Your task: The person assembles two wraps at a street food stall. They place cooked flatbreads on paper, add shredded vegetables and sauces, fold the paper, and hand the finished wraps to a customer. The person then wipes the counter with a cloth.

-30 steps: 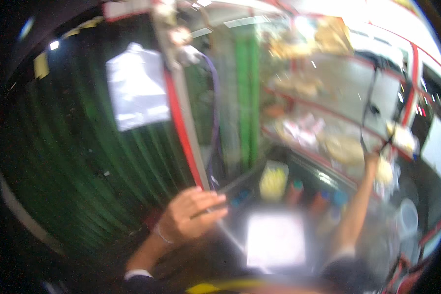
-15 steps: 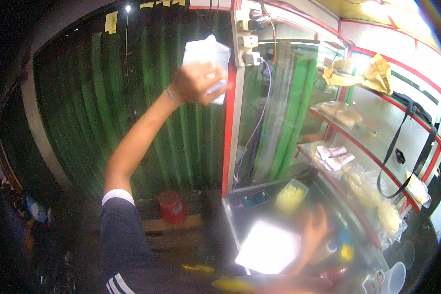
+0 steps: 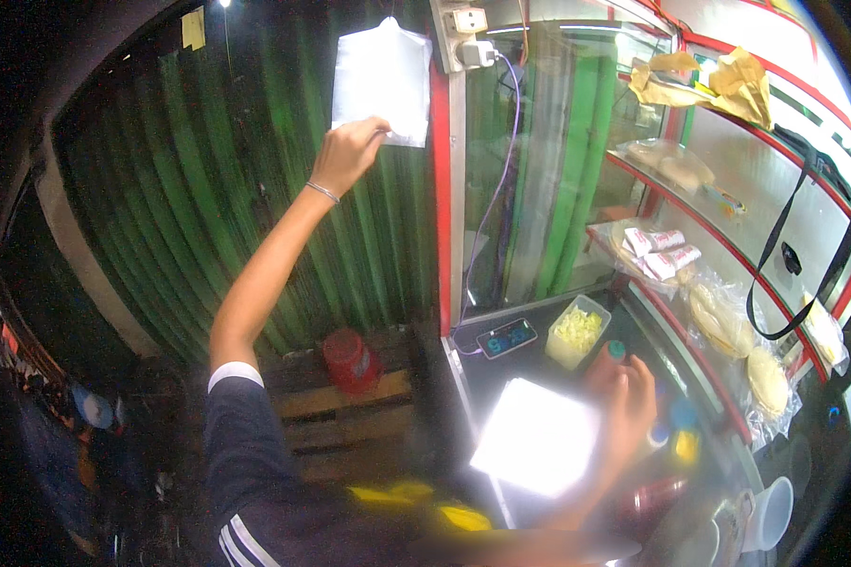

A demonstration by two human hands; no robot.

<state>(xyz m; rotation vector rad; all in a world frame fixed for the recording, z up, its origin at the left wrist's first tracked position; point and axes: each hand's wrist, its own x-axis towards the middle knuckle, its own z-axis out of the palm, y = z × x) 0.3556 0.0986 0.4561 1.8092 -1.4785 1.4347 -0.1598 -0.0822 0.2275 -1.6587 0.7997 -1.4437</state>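
My left hand (image 3: 350, 156) is raised at the upper left, a thin bracelet at its wrist. Its fingertips pinch the lower edge of a whitish plastic bag (image 3: 378, 80), one of what looks like a stack hanging from a point above. Over the counter, my right hand (image 3: 631, 402) is beside a bright white square sheet or stack of paper (image 3: 537, 439). Its fingers are loosely bent and apart, and its palm is hidden. Close to these fingers stands a reddish bottle with a green cap (image 3: 616, 352). Whether that hand touches the paper or bottle is unclear.
On the counter are a plugged-in phone (image 3: 507, 339) and a tub of pale yellow pieces (image 3: 577, 331). Glass shelves at right hold bagged flatbreads (image 3: 719, 317). A white cup (image 3: 771, 515) stands at lower right. A red bucket (image 3: 352, 361) sits below, left of the counter.
The view has shifted. My left hand has gone from over the middle of the hanging bags down to their lower edge. My right hand stays beside the white paper.
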